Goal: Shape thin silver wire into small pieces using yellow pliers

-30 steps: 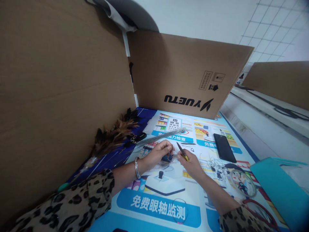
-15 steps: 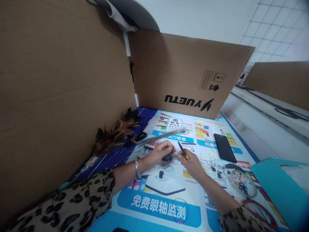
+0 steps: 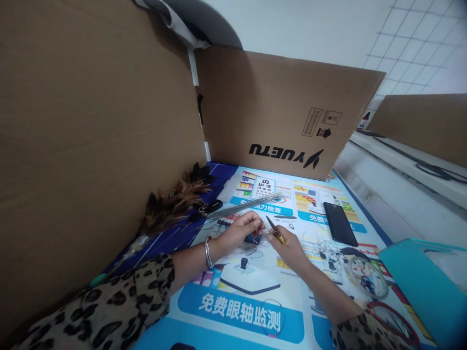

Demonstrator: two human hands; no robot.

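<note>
- Tool (image 3: 276, 231), black and yellow, lay in the right hand (image 3: 290, 248), at 3 o'clock of the left hand (image 3: 246, 228); its dark tip pointed to 11 o'clock.
- The right hand gripped the tool between thumb and fingers, just above the surface (image 3: 215, 333).
- The left hand's fingers were drawn together on a small piece (image 3: 266, 232), too fine to identify, which showed between the two hands.
- From the hands, wires (image 3: 251, 204) lay bundled at 11 o'clock, near the left hand.
- A fob (image 3: 210, 208) lay at 10 o'clock, just beside brown and black feathers (image 3: 175, 199).
- A black phone (image 3: 340, 223) lay at 3 o'clock, well apart from the right hand.
- Towards 4 o'clock were a red ring (image 3: 404, 323) and a teal box (image 3: 416, 287).
- Cardboard (image 3: 284, 112) stood upright at 12 o'clock.
</note>
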